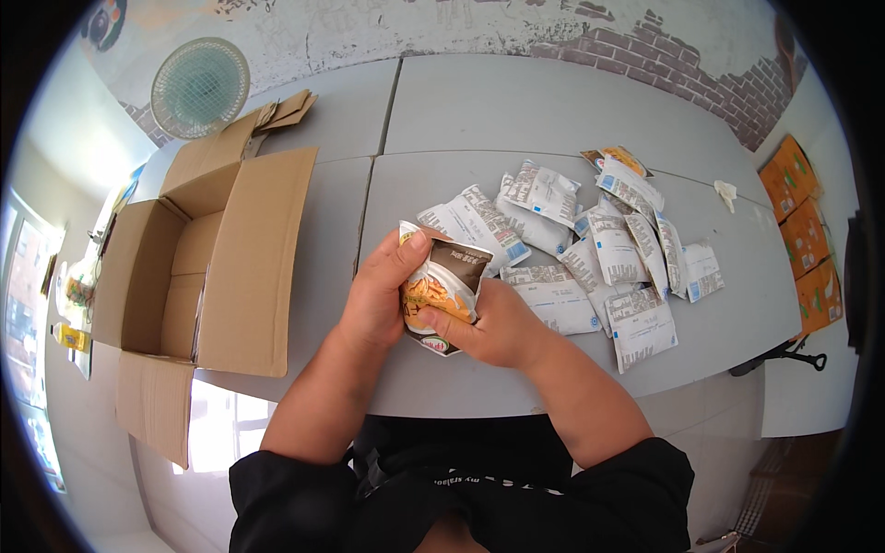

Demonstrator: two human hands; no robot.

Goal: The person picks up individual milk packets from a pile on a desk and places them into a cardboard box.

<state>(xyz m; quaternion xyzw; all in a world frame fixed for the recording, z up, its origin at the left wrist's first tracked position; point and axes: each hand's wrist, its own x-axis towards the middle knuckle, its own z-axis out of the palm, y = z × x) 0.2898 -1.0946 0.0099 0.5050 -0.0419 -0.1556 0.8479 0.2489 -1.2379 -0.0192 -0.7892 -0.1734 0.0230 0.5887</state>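
Between both hands, above the near part of the table, I hold a brown and orange food pouch [441,293] with a pictured bowl on its front. My left hand [376,288] grips its left side, thumb over the upper left corner. My right hand [502,327] clasps the lower right side, with its thumb pressed across the front. Just beyond and to the right lies a loose heap of white and grey printed pouches [604,249], several of them overlapping. At the heap's far end an orange-faced pouch [627,160] shows partly from under the others.
An open cardboard box [253,263] stands at the left with its flaps spread; its visible inside holds nothing. Behind it are folded cardboard pieces [288,111] and a round fan [200,88]. Orange cartons [800,235] are stacked beyond the right table edge. A crumpled tissue [726,195] lies nearby.
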